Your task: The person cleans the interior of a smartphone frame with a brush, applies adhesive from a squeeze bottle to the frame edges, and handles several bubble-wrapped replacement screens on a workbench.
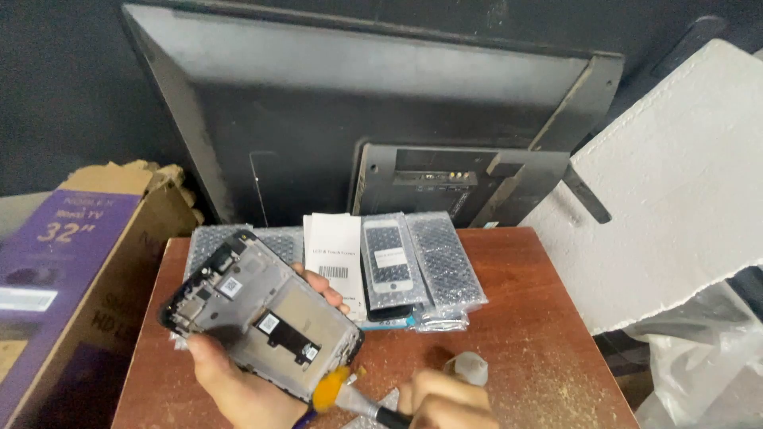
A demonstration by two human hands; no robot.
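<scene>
**Brushing the back of a phone screen assembly over a wooden desk**

At nine o'clock, beside the desk, stands a large cardboard box (71, 286) with a purple printed face, its top flaps open. Just right of it, the left hand (238, 381) is closed around the lower edge of a phone screen assembly (262, 314), fingers (322, 287) wrapping over its far side. The assembly is held tilted above the reddish-brown desk (532, 334), its metal back plate and small stickers facing up.

At six o'clock, the right hand (445, 401) grips the dark handle of a small brush (350, 397). The brush's orange bristles touch the assembly's lower corner. Just beyond this hand, a small translucent bottle (470, 367) sits on the desk.

Toward twelve o'clock, at the desk's far edge, lie replacement screens in bubble wrap pouches (433, 266) and a white labelled box (334, 258), side by side and overlapping. Behind them two dark television panels (358, 111) lean against the wall. At three o'clock, a big white foam slab (675, 183) rests at an angle beside the desk, with crumpled clear plastic (699, 365) below it.
</scene>
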